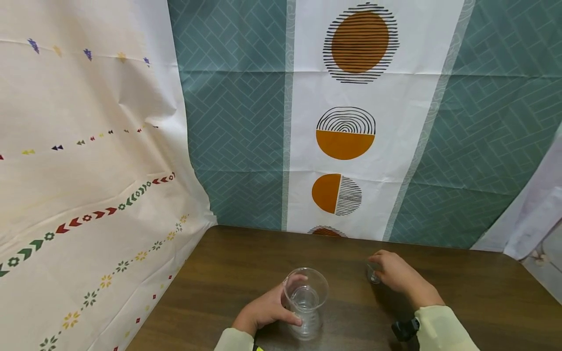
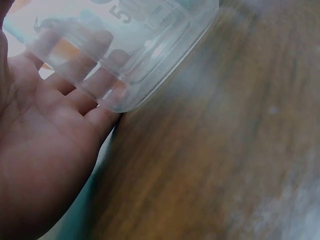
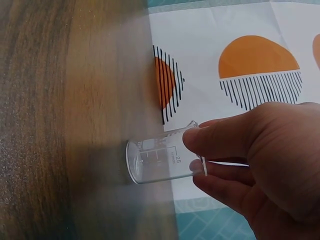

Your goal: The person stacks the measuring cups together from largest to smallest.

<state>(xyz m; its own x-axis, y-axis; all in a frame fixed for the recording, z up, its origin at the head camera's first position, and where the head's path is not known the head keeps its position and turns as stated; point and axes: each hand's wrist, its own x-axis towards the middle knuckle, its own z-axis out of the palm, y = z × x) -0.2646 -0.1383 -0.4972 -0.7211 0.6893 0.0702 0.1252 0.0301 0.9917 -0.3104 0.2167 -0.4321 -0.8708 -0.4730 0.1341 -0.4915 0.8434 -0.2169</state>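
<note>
My left hand [image 1: 268,309] holds a large clear beaker [image 1: 312,317] from its left side, thumb in front and fingers behind. It stands upright on the brown wooden table [image 1: 219,278]. A round outline shows inside it; whether that is its base or another vessel I cannot tell. Through the beaker wall [image 2: 150,55], in the left wrist view, the fingers are visible below printed figures. Farther right, my right hand [image 1: 397,275] pinches a small clear beaker [image 3: 157,157] at its rim. That one is marked 25, and its base is at or close to the tabletop.
Behind the table hangs a teal and white cloth [image 1: 237,122] with orange circles. A cream patterned cloth [image 1: 88,195] borders the left side. Pale fabric [image 1: 527,219] hangs beyond the right edge. A dark wristband [image 1: 405,330] is on the right wrist.
</note>
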